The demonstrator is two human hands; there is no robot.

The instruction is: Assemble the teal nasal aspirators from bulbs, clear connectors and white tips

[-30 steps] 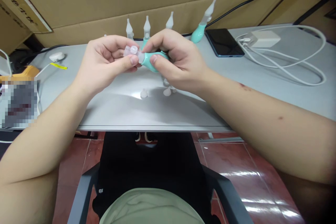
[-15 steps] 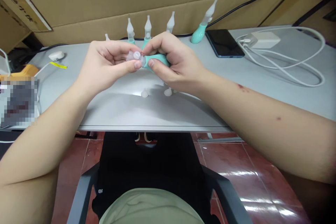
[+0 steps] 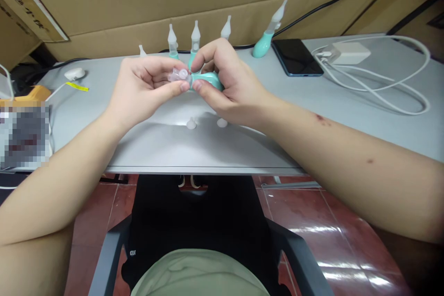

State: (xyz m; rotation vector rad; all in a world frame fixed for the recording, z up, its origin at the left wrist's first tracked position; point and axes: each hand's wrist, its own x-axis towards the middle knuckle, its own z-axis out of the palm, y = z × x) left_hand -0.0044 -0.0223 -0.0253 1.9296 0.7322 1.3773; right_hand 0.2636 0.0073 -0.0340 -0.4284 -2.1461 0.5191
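Note:
Between my hands lies a nasal aspirator, held sideways above the table. My left hand (image 3: 140,83) pinches its clear plastic barrel (image 3: 178,74), which has a small round port facing up. My right hand (image 3: 231,81) is wrapped round the teal squeeze bulb (image 3: 210,79), thumb and forefinger close to where barrel and bulb meet. Below the hands, two small translucent tips (image 3: 191,123) stand on the table. Behind them several more aspirators (image 3: 195,39) stand upright, their lower parts partly hidden by my hands.
Another teal aspirator (image 3: 263,45) leans at the back right beside a black phone (image 3: 297,57). A white charger (image 3: 350,52) with a looped cable lies farther right. At the left are a white plug-like piece (image 3: 74,73) and a yellow object (image 3: 36,96). Cardboard (image 3: 114,0) walls the back.
My right hand has shifted and rotated slightly at the bulb, its knuckles a little higher. The barrel's port has turned slightly. Both hands keep their hold.

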